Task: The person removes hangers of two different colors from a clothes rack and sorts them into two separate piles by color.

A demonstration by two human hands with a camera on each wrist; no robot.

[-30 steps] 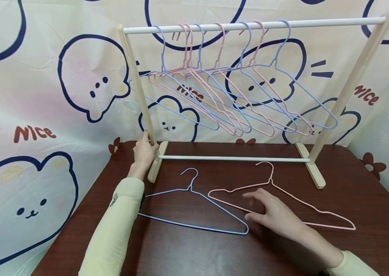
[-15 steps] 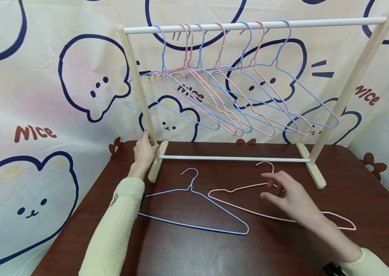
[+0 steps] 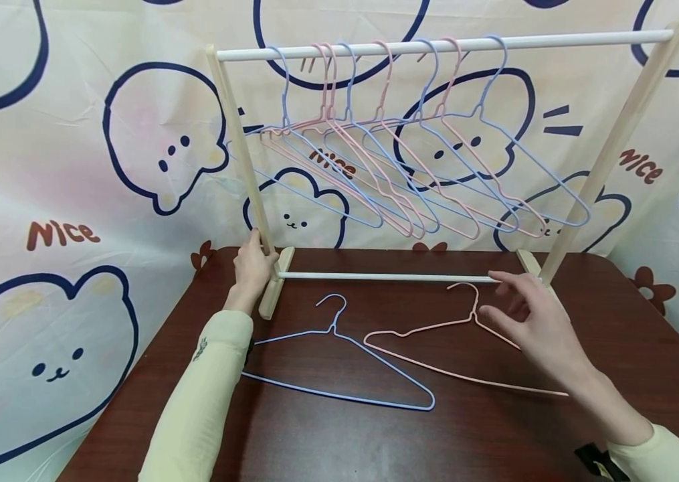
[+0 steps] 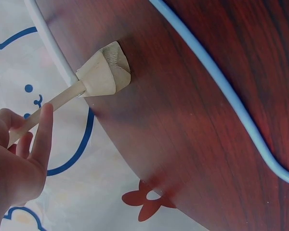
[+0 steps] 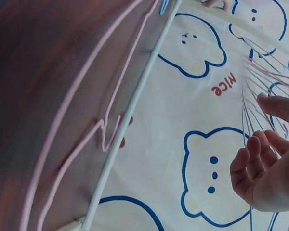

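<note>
My left hand [image 3: 251, 269] grips the lower part of the rack's left wooden post [image 3: 247, 164]; the left wrist view shows fingers curled around the post [image 4: 62, 97]. My right hand [image 3: 546, 328] hovers over the right part of a pink hanger [image 3: 429, 366], fingers loosely bent and holding nothing. It hides that hanger's right end and part of the rack's right foot. To the left lies a blue hanger [image 3: 339, 397], its left end behind my left arm. Several blue and pink hangers [image 3: 386, 107] hang from the white top rail [image 3: 580, 40].
The rack stands at the back of the dark brown table [image 3: 339, 445], with a white lower bar [image 3: 375, 276] between its feet. Behind it hangs a cartoon-patterned cloth [image 3: 158, 134]. The right post [image 3: 616, 147] leans outward in the head view.
My right hand has moved right and away from me, from the middle of the pink hanger toward the rack's right foot. The left hand stays on the post, and the hangers have not moved.
</note>
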